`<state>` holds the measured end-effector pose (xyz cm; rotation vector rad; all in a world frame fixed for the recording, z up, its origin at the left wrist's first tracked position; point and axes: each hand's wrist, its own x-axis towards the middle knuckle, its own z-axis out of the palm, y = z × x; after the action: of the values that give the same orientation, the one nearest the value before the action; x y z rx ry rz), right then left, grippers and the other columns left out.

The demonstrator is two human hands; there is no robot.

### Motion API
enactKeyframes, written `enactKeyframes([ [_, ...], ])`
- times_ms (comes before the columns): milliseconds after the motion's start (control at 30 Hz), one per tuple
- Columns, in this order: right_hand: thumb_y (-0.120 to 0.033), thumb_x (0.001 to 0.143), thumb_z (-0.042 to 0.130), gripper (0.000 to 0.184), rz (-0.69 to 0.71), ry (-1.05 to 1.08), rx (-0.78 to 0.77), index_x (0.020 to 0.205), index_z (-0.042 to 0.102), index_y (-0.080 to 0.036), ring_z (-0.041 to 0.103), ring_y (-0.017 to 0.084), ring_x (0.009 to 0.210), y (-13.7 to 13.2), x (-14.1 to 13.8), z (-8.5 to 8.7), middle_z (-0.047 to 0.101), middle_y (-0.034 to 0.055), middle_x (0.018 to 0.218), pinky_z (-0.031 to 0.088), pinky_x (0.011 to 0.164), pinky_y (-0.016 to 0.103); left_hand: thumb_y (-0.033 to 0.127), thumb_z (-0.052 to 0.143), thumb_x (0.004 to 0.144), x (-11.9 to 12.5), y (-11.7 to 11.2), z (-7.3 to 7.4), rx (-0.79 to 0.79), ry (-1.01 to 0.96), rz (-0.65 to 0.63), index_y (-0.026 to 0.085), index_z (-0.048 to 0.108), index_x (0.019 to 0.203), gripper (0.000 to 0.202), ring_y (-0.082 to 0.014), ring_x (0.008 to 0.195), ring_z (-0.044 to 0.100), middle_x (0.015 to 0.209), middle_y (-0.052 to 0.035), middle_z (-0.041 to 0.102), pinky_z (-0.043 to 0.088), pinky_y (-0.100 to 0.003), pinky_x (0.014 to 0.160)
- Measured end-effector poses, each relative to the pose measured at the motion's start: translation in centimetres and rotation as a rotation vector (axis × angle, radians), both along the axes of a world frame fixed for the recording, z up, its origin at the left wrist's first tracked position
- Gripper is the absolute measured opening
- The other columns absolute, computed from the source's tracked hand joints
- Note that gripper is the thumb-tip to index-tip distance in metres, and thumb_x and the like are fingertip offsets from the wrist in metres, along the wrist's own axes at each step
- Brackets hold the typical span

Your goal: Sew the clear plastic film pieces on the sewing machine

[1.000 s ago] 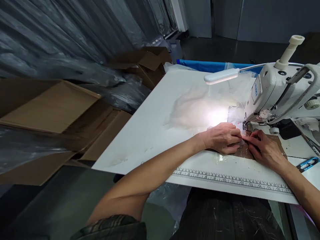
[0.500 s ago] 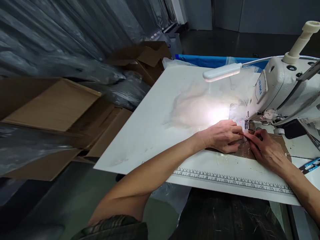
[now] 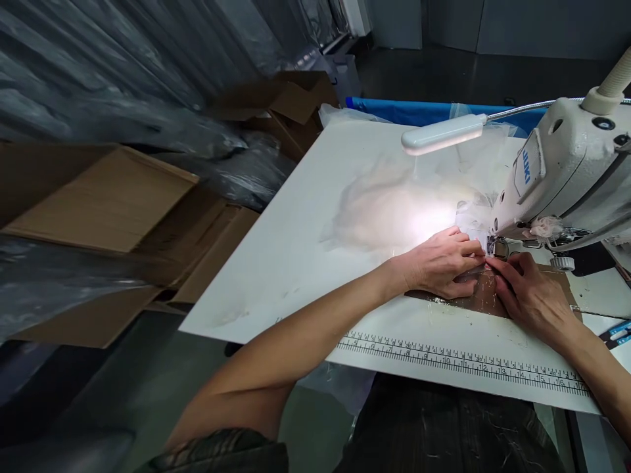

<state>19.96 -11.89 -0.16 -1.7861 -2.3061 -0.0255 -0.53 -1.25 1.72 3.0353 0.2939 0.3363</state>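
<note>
Presently, left hand [image 3: 440,264] and right hand [image 3: 535,299], fingertips meeting, press the sheer fabric [image 3: 470,213] flat at the presser foot [image 3: 497,248] of the sewing machine [image 3: 566,171]; much fabric apparently lies bunched behind it, stitching unverifiable.

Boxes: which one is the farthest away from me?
The dark box with its flaps up, by the far left corner of the table. The other boxes lie nearer, paler and flatter, along the left side.

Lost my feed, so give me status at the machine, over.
Fingertips meeting by the presser foot: left hand, right hand, grip unclear. Under them, sheer fabric. Far right, blue snips, apart.
</note>
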Motion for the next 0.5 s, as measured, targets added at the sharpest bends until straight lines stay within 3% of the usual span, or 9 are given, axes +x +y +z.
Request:
enactKeyframes([
  [300, -0.034, 0.095, 0.039, 0.039, -0.040, -0.038, -0.033, 0.124, 0.063, -0.026, 0.049, 0.014, 0.054, 0.2, -0.4, 0.1, 0.060, 0.0114, 0.101, 0.026, 0.038, 0.024, 0.038, 0.046, 0.093, 0.3, 0.0, 0.1, 0.016, 0.027, 0.062, 0.014, 0.067, 0.101, 0.033, -0.0181, 0.081, 0.055, 0.111, -0.0084, 0.065, 0.039, -0.037, 0.079],
  [500, -0.044, 0.097, 0.036, 0.044, 0.011, 0.238, -0.083, 0.120, 0.067, -0.022, 0.063, 0.018, 0.064, 0.4, 0.7, 1.5, 0.067, 0.0115, 0.101, 0.049, 0.052, 0.030, 0.044, 0.042, 0.094, 0.5, 0.2, 0.2, 0.019, 0.060, 0.079, 0.014, 0.065, 0.105, 0.039, -0.0188, 0.081, 0.054, 0.110, -0.0099, 0.064, 0.039, -0.037, 0.078],
])
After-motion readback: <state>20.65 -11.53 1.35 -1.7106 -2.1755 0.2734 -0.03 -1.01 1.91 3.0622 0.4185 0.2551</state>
